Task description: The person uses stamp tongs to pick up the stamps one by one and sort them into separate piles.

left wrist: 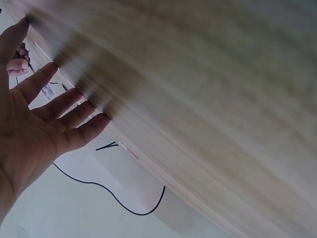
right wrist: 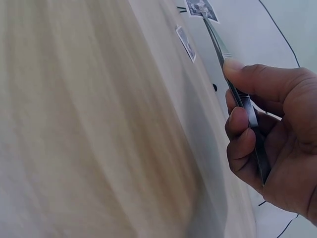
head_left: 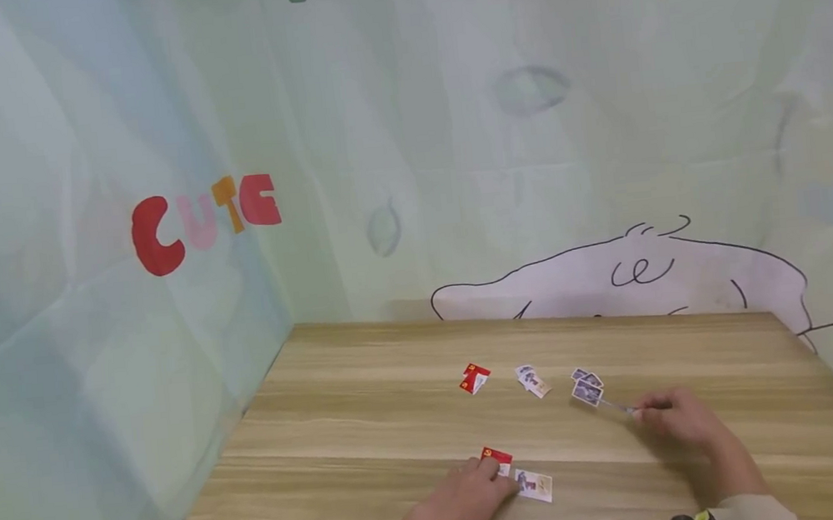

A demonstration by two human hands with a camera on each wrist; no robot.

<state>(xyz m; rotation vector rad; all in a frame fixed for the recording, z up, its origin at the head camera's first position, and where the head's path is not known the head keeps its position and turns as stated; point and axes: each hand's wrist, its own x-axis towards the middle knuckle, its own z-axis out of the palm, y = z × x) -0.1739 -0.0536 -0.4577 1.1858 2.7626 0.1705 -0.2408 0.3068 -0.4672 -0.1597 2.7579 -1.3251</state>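
Observation:
My right hand (head_left: 686, 420) grips metal tweezers (right wrist: 251, 119) between thumb and fingers. At the tweezers' tips is a purple-grey stamp (right wrist: 200, 7) with a white border; in the head view this purple stamp (head_left: 587, 392) is over or against other purple stamps (head_left: 591, 379) at the right. My left hand (head_left: 455, 507) rests at the near middle of the table, its fingers spread and fairly straight, fingertips on the wood. Its fingers partly cover a red-and-white stamp (head_left: 496, 455). Beside the fingertips lies a pale stamp (head_left: 534, 485) with a small purple picture.
Farther back on the wood-grain table (head_left: 353, 383) lie overlapping red stamps (head_left: 475, 371) and, to their right, a small cluster of pale stamps (head_left: 535, 383). A printed cloth backdrop (head_left: 452, 164) rises behind the table and along its left side.

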